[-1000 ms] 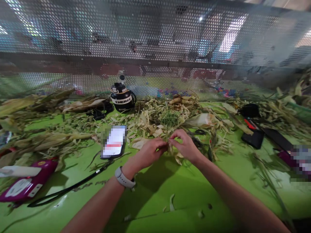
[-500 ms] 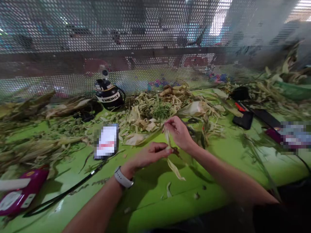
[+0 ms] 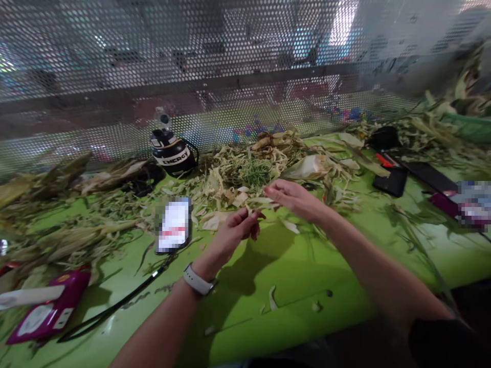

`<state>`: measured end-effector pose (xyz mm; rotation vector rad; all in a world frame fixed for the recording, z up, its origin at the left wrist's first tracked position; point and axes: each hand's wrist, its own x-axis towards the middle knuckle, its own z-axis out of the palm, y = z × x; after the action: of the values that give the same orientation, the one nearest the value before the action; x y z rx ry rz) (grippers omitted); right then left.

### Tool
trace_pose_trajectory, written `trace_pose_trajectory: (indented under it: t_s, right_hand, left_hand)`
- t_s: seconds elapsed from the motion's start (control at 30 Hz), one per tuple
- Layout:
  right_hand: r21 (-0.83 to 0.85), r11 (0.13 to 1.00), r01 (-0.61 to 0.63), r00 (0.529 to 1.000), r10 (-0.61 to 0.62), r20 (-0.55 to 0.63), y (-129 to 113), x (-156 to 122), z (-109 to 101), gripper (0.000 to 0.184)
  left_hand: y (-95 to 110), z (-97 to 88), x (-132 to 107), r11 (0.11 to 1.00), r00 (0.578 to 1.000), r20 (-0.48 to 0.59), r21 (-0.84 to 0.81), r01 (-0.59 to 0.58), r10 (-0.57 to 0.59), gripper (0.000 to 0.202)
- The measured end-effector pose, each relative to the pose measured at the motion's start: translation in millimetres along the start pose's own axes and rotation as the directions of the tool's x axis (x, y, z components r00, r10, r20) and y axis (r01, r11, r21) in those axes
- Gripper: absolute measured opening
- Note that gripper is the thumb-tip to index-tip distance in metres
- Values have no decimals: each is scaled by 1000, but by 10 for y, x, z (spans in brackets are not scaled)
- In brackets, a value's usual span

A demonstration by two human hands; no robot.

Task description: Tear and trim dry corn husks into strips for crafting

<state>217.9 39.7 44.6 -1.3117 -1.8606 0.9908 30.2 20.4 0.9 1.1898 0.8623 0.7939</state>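
Observation:
My left hand (image 3: 240,225), with a pale watch strap on its wrist, has its fingers closed in a pinch on a thin pale strip of corn husk (image 3: 263,201). The strip reaches across toward my right hand (image 3: 289,196), whose thumb and fingers are pinched together at the strip's other end. A separate pale husk piece (image 3: 290,225) shows below the right hand; whether it hangs or lies on the table is unclear. Just beyond the hands spreads a heap of torn husk shreds (image 3: 226,179) with a green tuft (image 3: 255,171) in it.
On the green table (image 3: 299,301) lie a lit phone (image 3: 174,225) with a strap, a purple device (image 3: 53,304) and a dark phone (image 3: 390,181). A dark jug (image 3: 174,156) marked ENERGY stands against the perforated metal screen (image 3: 245,61). Husks fill a green basket (image 3: 470,127) at right.
Both hands have shifted, the left up toward the husk heap, and the strip now runs roughly level between them instead of hanging down. The view has turned slightly.

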Motion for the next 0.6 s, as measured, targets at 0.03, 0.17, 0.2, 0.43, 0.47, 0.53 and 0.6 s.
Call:
trace_pose_trajectory:
  t_s: [0.03,0.17,0.2,0.43,0.47,0.53,0.6]
  right_hand:
    - [-47,999,-9,997,12,70,-19,-15,-25,42]
    - [-205,975,92,993,-74,90,-10,-10,34,33]
    - [-230,965,124,992,-116,49,8,4,66,32]
    - [-347,923,163,944,-249,-218,136,73,206,28]
    - [-370,914,164,934,-265,-241,147,72,219,28]
    - [-381,912,150,917,-273,-292,158,64,240,26]
    - [-333,937,109,908,-230,-350,149,49,247,28]
  left_hand:
    - [-6,-12,12,999,1000,-21,-34,-3,2,26]
    - [-25,-20,29,994,998,-37,-94,-57,54,22]
    - [-25,-15,27,994,998,-24,-90,-58,56,21]
    - [-22,35,9,999,999,12,-24,-40,40,25]
    - [-28,37,13,998,999,3,-45,-33,34,25]
    - [-43,36,30,993,999,-31,-110,-33,30,24]
    - [-55,25,53,982,994,-93,-176,-69,53,22]
